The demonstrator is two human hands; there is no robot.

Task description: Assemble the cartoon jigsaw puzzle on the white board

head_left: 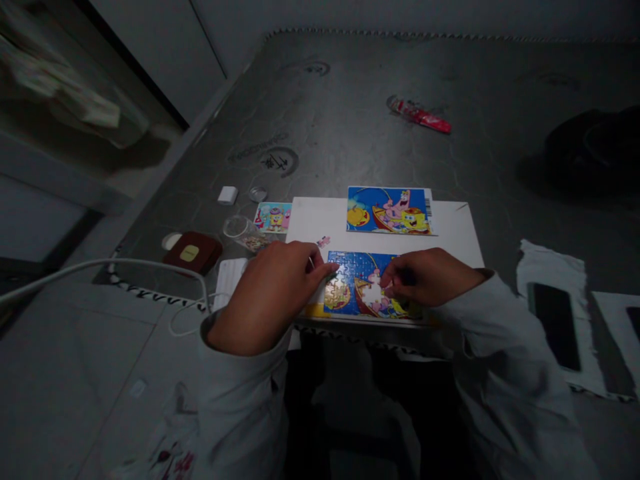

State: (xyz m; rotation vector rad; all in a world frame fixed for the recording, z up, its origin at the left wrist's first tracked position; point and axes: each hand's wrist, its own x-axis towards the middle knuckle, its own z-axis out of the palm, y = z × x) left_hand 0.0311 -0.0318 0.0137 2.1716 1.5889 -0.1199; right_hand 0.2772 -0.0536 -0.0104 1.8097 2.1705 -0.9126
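A partly filled jigsaw puzzle point(345, 287) with a blue cartoon picture lies on a white board point(320, 213); a white gap shows in its middle. My left hand point(277, 287) rests at the puzzle's left edge, thumb and forefinger apart, the other fingers hidden. At the right side of the gap, my right hand point(425, 277) has its fingertips pinched together; whatever is between them is too small to make out. A loose pink puzzle piece point(323, 241) sits above the puzzle. Behind it lies a picture card point(390, 211) with the same scene.
Left of the board are a smaller cartoon card point(273, 217), a clear container of pieces point(253, 239), a brown case point(193, 253) and a white cable point(125, 262). A red packet point(423, 117) lies farther back. A dark phone point(555, 325) rests on paper at right.
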